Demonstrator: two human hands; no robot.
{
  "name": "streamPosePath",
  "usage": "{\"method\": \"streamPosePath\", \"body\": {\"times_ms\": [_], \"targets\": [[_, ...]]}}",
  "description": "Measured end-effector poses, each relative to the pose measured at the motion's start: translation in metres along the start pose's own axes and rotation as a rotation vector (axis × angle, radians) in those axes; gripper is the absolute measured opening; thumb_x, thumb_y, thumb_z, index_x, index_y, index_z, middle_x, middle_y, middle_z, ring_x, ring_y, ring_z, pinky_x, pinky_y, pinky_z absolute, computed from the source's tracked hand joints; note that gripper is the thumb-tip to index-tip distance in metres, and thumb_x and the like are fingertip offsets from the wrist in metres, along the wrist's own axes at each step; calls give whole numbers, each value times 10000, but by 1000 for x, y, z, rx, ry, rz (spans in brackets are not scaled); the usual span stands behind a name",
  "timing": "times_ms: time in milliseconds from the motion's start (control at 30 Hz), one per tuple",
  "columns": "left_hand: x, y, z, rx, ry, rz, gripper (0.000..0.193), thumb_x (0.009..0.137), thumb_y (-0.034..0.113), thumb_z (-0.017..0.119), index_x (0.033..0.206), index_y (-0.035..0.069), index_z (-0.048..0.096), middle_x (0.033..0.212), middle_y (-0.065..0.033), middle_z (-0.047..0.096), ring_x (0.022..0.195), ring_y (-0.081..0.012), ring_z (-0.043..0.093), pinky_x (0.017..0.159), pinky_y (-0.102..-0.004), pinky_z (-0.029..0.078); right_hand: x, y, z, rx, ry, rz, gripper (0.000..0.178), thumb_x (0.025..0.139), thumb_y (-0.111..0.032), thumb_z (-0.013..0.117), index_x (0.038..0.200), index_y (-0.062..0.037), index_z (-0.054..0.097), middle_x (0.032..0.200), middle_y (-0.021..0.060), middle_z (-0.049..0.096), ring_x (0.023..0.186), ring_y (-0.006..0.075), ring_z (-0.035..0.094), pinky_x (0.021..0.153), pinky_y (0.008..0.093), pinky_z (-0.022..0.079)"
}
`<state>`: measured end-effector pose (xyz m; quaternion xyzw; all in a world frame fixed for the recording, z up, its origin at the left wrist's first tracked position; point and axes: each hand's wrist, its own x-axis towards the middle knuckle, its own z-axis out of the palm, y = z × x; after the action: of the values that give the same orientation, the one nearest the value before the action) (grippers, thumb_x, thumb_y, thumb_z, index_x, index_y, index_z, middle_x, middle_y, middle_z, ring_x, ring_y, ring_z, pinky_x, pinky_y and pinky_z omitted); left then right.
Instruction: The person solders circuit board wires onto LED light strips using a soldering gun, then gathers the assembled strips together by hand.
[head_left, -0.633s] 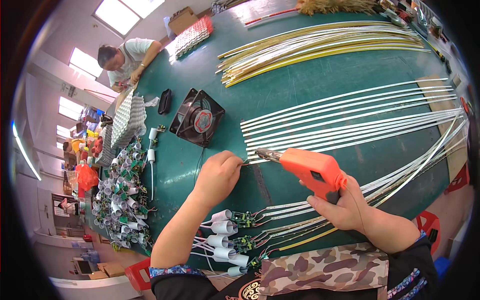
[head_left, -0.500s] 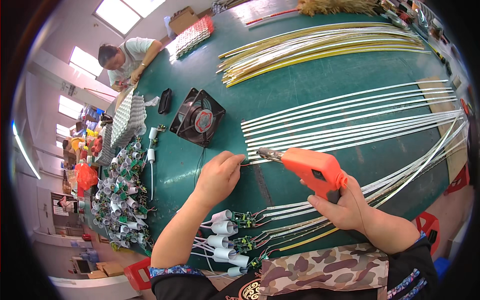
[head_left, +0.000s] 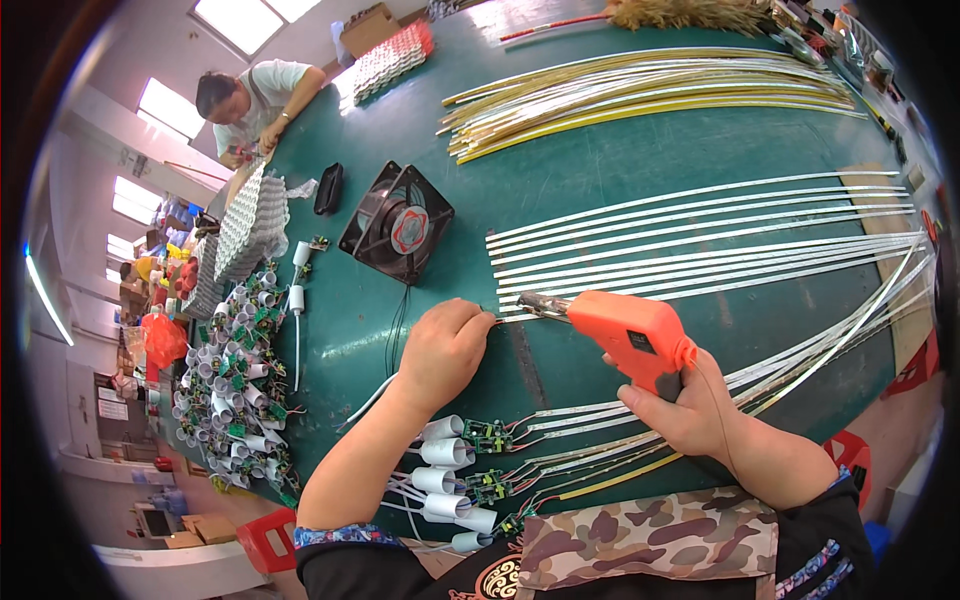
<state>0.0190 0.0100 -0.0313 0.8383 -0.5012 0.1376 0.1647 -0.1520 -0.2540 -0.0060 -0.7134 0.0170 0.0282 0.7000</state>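
Observation:
My right hand [head_left: 690, 408] grips an orange soldering gun [head_left: 632, 332] by its handle. Its metal tip [head_left: 540, 304] is over the left ends of the lower white LED strips [head_left: 600, 272]. The fingers of my left hand [head_left: 445, 350] are pinched together at the end of the lowest strip; the thin wire in them is mostly hidden. A white cable [head_left: 368, 402] comes out from behind my left forearm. Closer to me, white plastic cups [head_left: 446, 453] with green circuit boards [head_left: 487, 436] are wired to more strips [head_left: 590, 412].
A black fan [head_left: 398, 228] stands left of the strips, a black tray [head_left: 328, 188] beyond it. Many white cups with boards [head_left: 235, 390] are piled at the left. Yellow and white strips [head_left: 640, 100] lie at the back. A person [head_left: 255, 110] works across the green table [head_left: 400, 130].
My left hand has moved slightly right, up to the strip's end, covering the wire seen earlier. The soldering gun has shifted a little. A white cable now shows beside my left forearm.

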Motion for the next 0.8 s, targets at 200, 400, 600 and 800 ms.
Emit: {"method": "streamPosePath", "body": {"times_ms": [200,400,600,800], "targets": [[-3,-2,2,21,49,45,200,739,-11,707,927,52,681,898,-96,668,836,-316,669,804,-452,566,2,3,6,-35,-6,-26,500,854,-69,722,1302,14,516,1033,101,622,902,161,564,844,306,466],[-5,-2,2,17,64,23,183,752,0,713,925,54,690,904,-99,679,864,-319,680,814,-440,569,5,9,9,-122,2,-121,490,850,-86,725,1287,9,525,938,98,636,808,174,578,767,306,478],[-4,0,1,6,-40,4,174,757,-9,697,920,49,680,935,-111,675,848,-321,673,747,-424,557,5,10,9,-133,-1,-107,484,846,-89,727,1279,2,532,935,105,644,796,193,591,761,313,483],[-3,1,0,-59,0,-50,163,772,-19,679,923,42,674,937,-122,671,844,-328,668,719,-415,552,6,11,11,-139,13,-152,491,844,-88,729,1286,-1,531,959,117,652,819,215,613,778,318,492]]}}
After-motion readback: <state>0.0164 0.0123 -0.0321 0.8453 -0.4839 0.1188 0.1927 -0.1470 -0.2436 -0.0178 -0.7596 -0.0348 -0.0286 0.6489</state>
